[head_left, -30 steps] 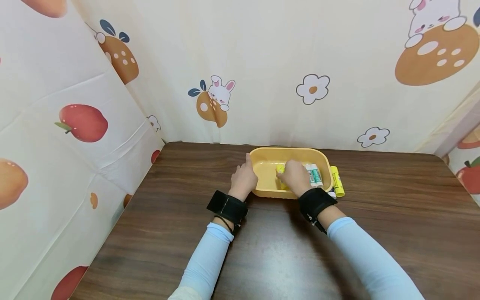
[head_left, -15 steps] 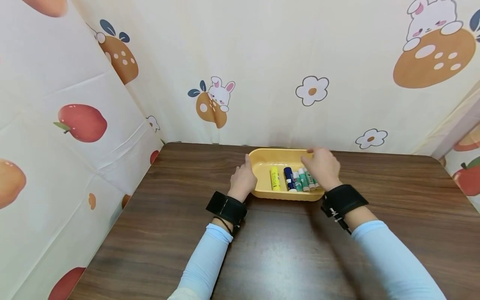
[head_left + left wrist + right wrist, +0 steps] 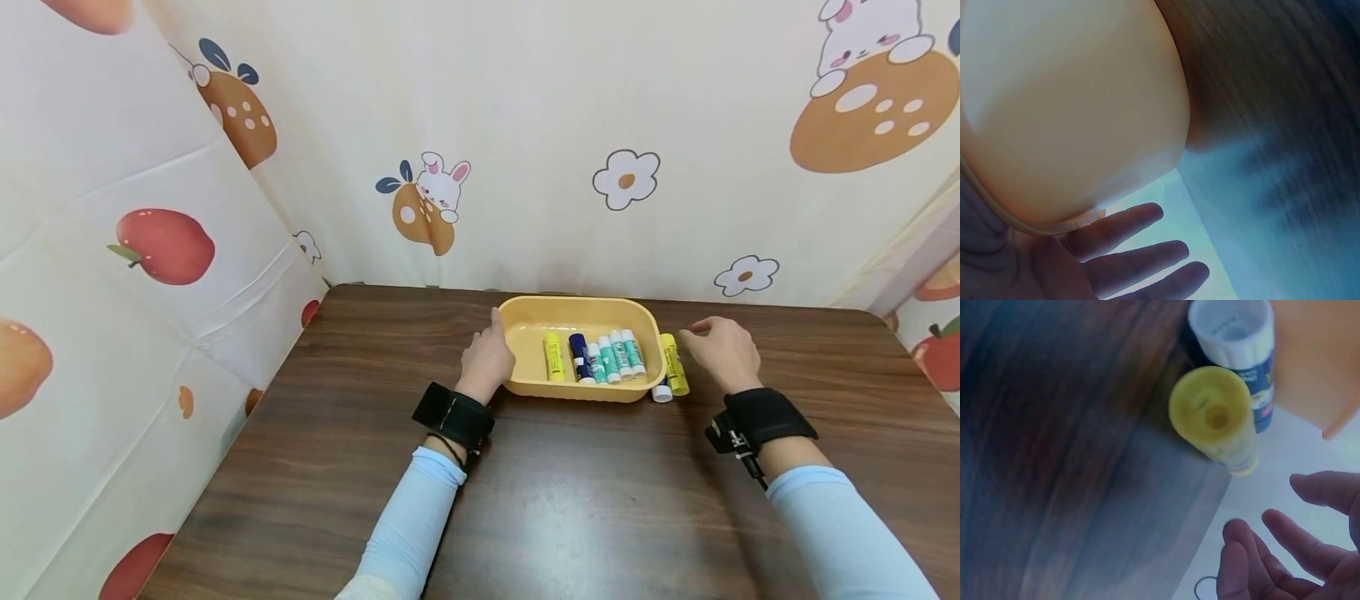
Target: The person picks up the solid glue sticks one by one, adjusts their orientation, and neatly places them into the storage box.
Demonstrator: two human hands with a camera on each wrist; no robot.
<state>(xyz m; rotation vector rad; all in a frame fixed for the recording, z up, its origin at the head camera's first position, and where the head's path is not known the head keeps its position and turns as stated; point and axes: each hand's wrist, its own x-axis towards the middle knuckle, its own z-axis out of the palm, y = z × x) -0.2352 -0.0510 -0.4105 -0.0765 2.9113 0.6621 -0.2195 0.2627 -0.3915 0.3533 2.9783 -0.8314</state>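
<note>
Fingers of the right hand [image 3: 722, 350] hang loose and slightly curled, grasping nothing, and hover just to the right of a yellow glue stick [image 3: 673, 362] that lies on the bench [image 3: 570, 492] outside the tray. The right wrist view shows the same thing from behind: the fingertips [image 3: 1310, 487] are apart from the yellow glue stick [image 3: 1216, 419], whose round end faces the camera, with a white-capped stick [image 3: 1235, 331] lying right against it, next to the tray wall.

Fingers of the left hand [image 3: 487, 360] are straight and rest against the left end of the yellow tray [image 3: 525, 312], steadying it; the left wrist view shows the tray's outer wall [image 3: 1072, 112] pressed close to the palm, with the fingers [image 3: 1122, 222] stretched out below the rim and holding nothing.

Inside the tray lie six sticks side by side: one yellow stick [image 3: 552, 356], one dark blue stick [image 3: 578, 357] and four green-and-white sticks [image 3: 615, 355]. As a judgement, most of the gathering looks done: six sticks are in, and two remain on the bench, touching or nearly touching the tray's right wall. The right hand is nearest to the yellow one of the pair.
</note>
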